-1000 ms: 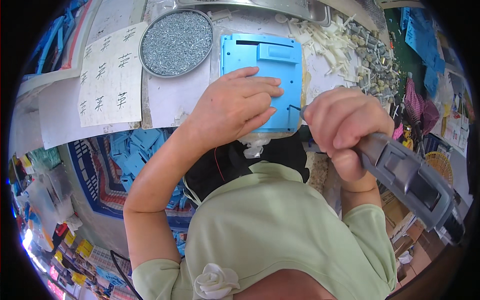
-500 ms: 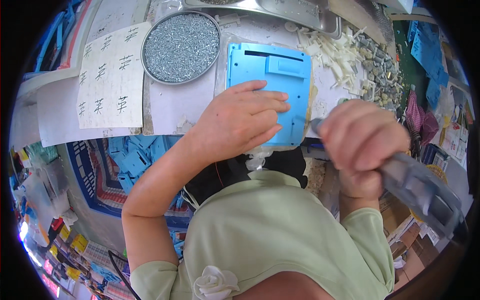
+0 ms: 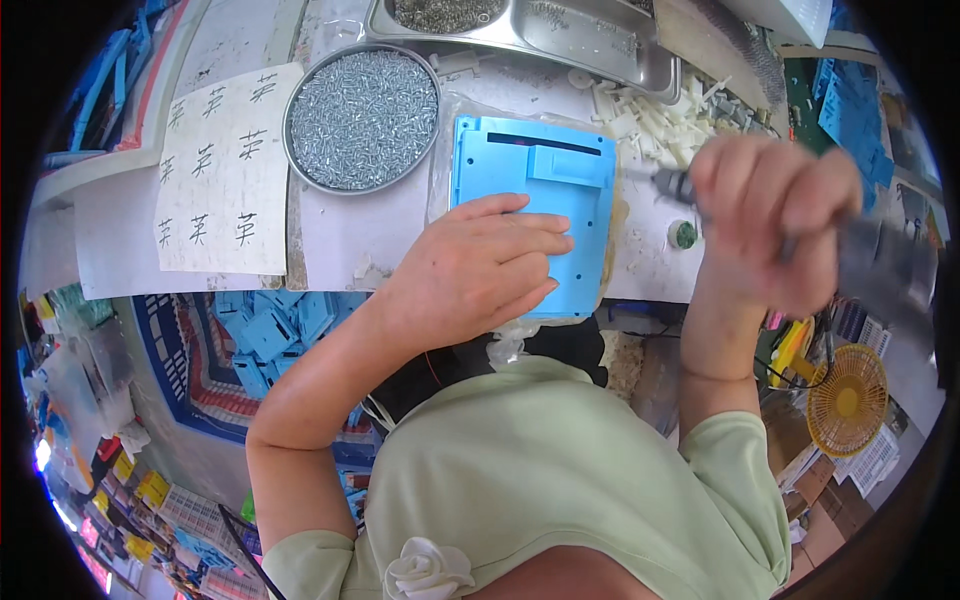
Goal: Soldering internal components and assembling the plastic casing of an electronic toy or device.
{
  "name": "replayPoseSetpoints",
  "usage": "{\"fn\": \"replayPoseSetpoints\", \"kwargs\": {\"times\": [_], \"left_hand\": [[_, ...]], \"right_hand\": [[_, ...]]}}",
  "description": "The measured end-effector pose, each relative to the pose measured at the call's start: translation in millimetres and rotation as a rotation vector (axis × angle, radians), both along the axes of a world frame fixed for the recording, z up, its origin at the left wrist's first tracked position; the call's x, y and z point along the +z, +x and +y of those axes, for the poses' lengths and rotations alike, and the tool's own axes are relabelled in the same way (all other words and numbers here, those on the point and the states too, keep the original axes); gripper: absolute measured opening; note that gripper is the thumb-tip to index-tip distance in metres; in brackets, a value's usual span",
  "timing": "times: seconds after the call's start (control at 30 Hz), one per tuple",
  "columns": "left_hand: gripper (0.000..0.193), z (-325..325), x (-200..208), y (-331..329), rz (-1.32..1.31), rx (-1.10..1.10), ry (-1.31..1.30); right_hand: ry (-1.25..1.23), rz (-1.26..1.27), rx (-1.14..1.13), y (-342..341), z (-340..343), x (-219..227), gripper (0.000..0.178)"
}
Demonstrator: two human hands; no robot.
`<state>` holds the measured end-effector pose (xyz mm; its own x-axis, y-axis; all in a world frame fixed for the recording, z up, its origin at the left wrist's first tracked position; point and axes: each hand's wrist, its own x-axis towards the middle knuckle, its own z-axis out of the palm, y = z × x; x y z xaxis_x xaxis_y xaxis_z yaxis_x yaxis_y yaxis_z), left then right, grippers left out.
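A light-blue plastic casing point(image 3: 560, 205) with a dark slot and small screw holes lies on the table, on clear plastic wrap. My left hand point(image 3: 485, 260) rests flat across its lower left part, fingers stretched out. To the right of the casing, my right hand point(image 3: 780, 215) is closed around a dark grey power screwdriver point(image 3: 885, 265), raised and smeared by motion. The screwdriver's narrow front end point(image 3: 672, 184) points left toward the casing, apart from it. What lies under my left palm is hidden.
A round tray point(image 3: 362, 120) full of small silver screws stands left of the casing. Behind are a steel tray point(image 3: 585, 55) and piled white plastic parts point(image 3: 650, 125). A small green-topped round piece point(image 3: 683, 235) sits at right. Below left, a blue basket point(image 3: 185, 370) holds blue casings.
My right hand with the screwdriver has moved up and to the right, away from the casing's right edge. My left hand stays on the casing. The whole view has shifted slightly.
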<state>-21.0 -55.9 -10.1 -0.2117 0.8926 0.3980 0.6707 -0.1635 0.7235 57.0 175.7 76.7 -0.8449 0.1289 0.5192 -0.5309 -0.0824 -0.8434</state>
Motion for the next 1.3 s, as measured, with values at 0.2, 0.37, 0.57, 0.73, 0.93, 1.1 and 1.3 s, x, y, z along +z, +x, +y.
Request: {"fn": "replayPoseSetpoints", "kwargs": {"times": [0.2, 0.37, 0.57, 0.73, 0.93, 1.1, 1.3], "left_hand": [[0.020, -1.2, -1.7, 1.6, 0.001, 0.014, -0.021], [0.019, -1.0, -4.8, 3.4, 0.008, 0.021, 0.006], [0.013, -2.1, -1.3, 3.6, -0.093, 0.058, 0.012], [0.014, -12.7, 5.6, 13.1, -0.180, 0.299, 0.030], [0.018, -23.8, 8.5, 8.1, -0.046, 0.393, 0.080], [0.024, -29.7, 11.9, -1.6, 0.142, 0.481, 0.124], [0.024, -34.0, 10.9, -52.5, 0.204, 0.690, 0.083]], "right_hand": [[0.027, -0.051, 0.094, -33.2, 8.8, -37.0, 0.018], [0.033, -0.105, 0.069, -36.9, 9.4, -40.4, 0.019], [-0.005, -0.034, 0.104, -22.0, 4.0, 10.5, 0.020], [-0.063, -0.081, 0.362, -3.3, -29.6, 22.3, 0.029], [-0.071, -0.085, 0.355, -11.4, -54.5, 13.8, 0.030], [-0.067, -0.082, 0.347, -22.4, -65.0, 15.2, 0.031], [-0.022, -0.039, 0.262, -47.1, -59.4, 13.0, 0.019]]}}
